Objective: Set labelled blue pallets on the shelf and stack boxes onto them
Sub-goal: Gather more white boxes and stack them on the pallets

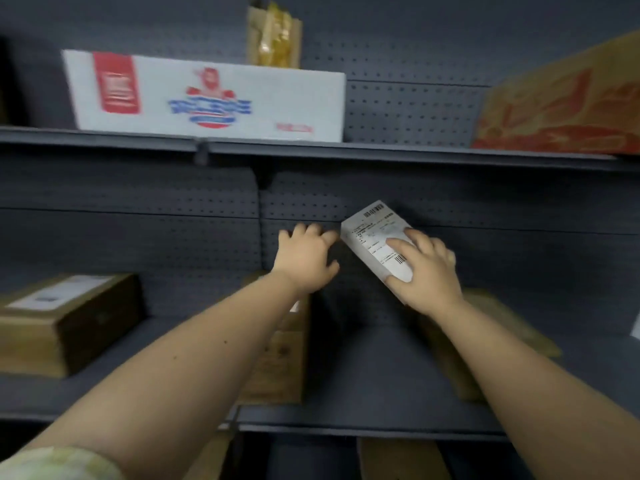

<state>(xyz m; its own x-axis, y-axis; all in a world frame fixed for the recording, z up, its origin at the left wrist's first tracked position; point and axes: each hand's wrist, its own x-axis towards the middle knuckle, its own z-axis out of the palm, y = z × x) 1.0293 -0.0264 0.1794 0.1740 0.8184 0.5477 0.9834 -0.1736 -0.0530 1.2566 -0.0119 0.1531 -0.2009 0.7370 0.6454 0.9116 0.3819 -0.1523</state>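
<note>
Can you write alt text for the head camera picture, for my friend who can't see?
A person's right hand holds a white barcode label inside a dark grey shelf, left hand beside it. A brown box sits farther left.
</note>
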